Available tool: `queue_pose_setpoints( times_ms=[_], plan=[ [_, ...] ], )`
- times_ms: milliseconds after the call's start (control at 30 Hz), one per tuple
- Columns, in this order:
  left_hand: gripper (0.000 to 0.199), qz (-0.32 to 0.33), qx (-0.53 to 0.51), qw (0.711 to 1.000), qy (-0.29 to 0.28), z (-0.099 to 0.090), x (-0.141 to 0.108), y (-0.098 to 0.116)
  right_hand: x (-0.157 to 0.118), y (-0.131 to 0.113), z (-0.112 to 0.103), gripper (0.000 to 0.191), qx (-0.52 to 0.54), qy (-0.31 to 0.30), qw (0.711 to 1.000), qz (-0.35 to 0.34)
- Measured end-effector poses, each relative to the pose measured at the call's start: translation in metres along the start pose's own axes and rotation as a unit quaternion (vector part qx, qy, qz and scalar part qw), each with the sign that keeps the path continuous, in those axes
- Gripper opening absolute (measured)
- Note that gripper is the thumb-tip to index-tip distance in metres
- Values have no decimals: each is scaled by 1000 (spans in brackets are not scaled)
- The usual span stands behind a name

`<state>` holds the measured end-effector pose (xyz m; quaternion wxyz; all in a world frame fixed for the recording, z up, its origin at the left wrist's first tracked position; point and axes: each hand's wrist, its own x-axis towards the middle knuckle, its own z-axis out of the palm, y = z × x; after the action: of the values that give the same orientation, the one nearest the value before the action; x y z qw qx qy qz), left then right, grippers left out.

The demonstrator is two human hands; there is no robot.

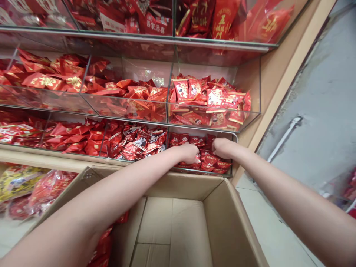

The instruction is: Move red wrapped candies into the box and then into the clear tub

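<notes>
Both my arms reach over an open cardboard box (180, 187) into the lower right compartment of a shelf. Small red candy packets (210, 163) with "HAPPY" lettering fill that compartment. My left hand (189, 152) is curled among the packets, its fingertips hidden by the hand itself. At the compartment's right end, my right hand (222, 148) is also curled, touching packets near the side wall. What either hand grips, if anything, does not show. Some red packets (101, 246) lie in the left part of the box, partly behind my left forearm.
Clear-walled compartments above hold more red packets (194, 91); black-and-red ones (141, 141) lie to the left. Bagged goods (52, 189) sit under the shelf at left. A grey wall (317, 96) with a white pipe (285, 139) stands at right, above a tiled floor (253, 200).
</notes>
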<state>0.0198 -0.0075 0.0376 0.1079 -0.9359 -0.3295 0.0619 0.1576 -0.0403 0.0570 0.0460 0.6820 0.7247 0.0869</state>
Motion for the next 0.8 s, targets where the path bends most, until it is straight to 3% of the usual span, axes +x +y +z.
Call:
queue_pose_setpoints(
  times_ms=[233,367,433,500,567,600,700,800],
  plan=[
    [27,20,-2,999,37,1,-4,-4,-7,5,4,25,0,38,999,3],
    [27,42,-25,994,102,-11,-55,-11,-46,-4,-5,28,25,194,981,-10],
    [27,86,-34,981,169,-14,-91,-13,-76,-32,-5,25,42,234,967,-88],
    [26,106,-32,966,232,-13,-123,-14,-104,-77,4,18,42,140,953,-264],
    [25,125,-47,952,276,-7,-145,-15,-122,-132,25,13,35,23,894,-446],
    [25,131,-59,946,290,-2,-152,-15,-128,-159,41,15,20,-44,866,-498],
    [25,132,-104,941,295,11,-162,-17,-133,-222,100,25,-21,-182,818,-546],
    [25,124,-157,942,268,22,-167,-21,-137,-244,162,24,36,-201,841,-501]
  ],
)
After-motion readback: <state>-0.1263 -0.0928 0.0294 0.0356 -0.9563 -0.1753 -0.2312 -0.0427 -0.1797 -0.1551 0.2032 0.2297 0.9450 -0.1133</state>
